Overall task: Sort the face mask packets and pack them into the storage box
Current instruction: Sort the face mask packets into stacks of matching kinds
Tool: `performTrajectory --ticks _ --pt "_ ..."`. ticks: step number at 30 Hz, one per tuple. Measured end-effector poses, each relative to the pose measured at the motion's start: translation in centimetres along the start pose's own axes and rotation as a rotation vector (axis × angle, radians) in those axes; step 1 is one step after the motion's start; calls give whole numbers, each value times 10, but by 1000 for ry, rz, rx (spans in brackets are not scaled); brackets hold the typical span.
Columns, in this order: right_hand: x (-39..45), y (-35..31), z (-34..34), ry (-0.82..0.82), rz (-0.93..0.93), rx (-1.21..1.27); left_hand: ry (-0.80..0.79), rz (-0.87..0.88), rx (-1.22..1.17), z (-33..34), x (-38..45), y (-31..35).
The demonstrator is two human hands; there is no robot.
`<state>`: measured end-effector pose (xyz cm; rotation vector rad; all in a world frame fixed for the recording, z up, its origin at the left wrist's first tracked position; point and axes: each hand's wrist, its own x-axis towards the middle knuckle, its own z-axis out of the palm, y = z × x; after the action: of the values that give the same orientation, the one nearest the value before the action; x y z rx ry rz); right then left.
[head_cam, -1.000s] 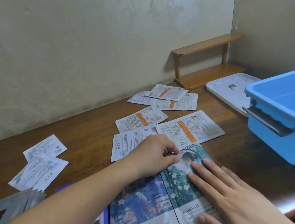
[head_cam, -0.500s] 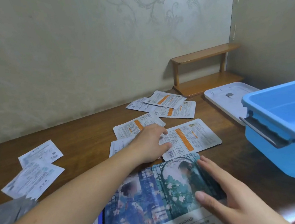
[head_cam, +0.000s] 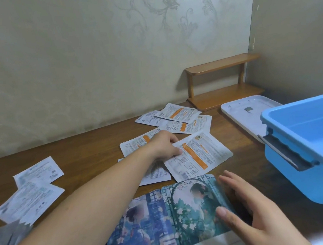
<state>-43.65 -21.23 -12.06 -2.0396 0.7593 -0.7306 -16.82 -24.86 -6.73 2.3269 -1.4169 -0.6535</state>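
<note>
L hand (head_cam: 164, 147) pinching orange-striped packet (head_cam: 198, 155) edge, R hand (head_cam: 249, 211) fingers spread flat on illustrated packets (head_cam: 164, 221), blue box (head_cam: 310, 144) nearby

Five white packets with orange bands are counted on the wooden surface (head_cam: 91, 151): three overlapping at the back (head_cam: 177, 113), (head_cam: 148, 120), (head_cam: 193, 125), one behind the left hand (head_cam: 137, 144) and one in front of it (head_cam: 199, 156). One plain white packet (head_cam: 154, 173) is partly hidden under the arm. Two white packets with pale print are seen at the left (head_cam: 38, 174), (head_cam: 29, 200). Two illustrated packets lie nearest the camera, one blue (head_cam: 137, 229) and one green (head_cam: 188, 202). One blue storage box (head_cam: 297, 177), one white lid (head_cam: 242, 112) and one small wooden shelf (head_cam: 224, 94) are shown. Two hands are visible, left (head_cam: 164, 147) and right (head_cam: 255, 210).
</note>
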Motion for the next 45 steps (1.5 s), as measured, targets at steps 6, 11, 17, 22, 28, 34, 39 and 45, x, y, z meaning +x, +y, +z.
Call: performTrajectory --ticks 6,11,17,22,28,34,39,45 --pt "32 -30 -10 55 -14 10 172 -76 -437 -16 -16 -17" --pt "88 -50 5 61 154 351 280 -65 -745 -44 -56 -31" --pt "147 -94 55 -222 338 867 397 -8 -1005 -72 -113 -64" --pt "155 -130 119 -432 317 826 649 -6 -366 -85 -185 -109" --pt "149 -177 168 -716 279 868 704 411 952 -82 -255 -171" --pt "138 -205 205 -812 262 900 908 294 1125 -86 -270 -208" --pt "142 -228 222 -785 205 1145 1174 265 649 -94 -295 -226" --pt "149 -277 260 -854 -261 836 1085 126 -1216 -93 -355 -220"
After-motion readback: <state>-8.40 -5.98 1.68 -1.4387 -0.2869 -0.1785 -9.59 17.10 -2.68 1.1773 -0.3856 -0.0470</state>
